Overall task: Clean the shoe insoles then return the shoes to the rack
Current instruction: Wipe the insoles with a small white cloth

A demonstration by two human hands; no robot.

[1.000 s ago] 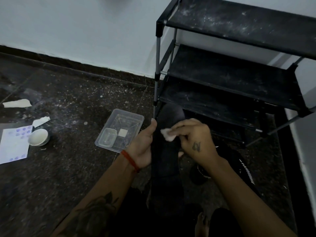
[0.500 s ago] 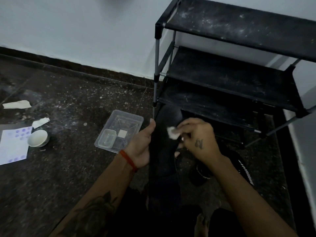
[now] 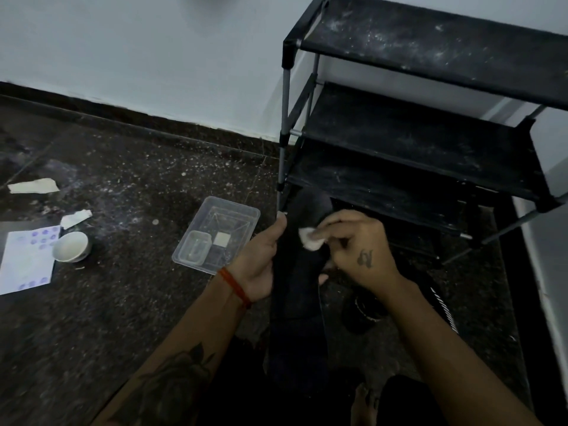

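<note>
Left hand grips dark insole at centre, thumb up along its 9 o'clock edge. Right hand pinches white wad against insole top. Clear tray at 10 o'clock holds small tub and white square. Rack at 1 o'clock; shoe at 4 o'clock.

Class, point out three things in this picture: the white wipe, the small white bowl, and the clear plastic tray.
wipe (image 3: 311, 241), head view, its exposed middle.
bowl (image 3: 71, 246), head view, its inside.
tray (image 3: 242, 210), head view, its far rim.
</note>
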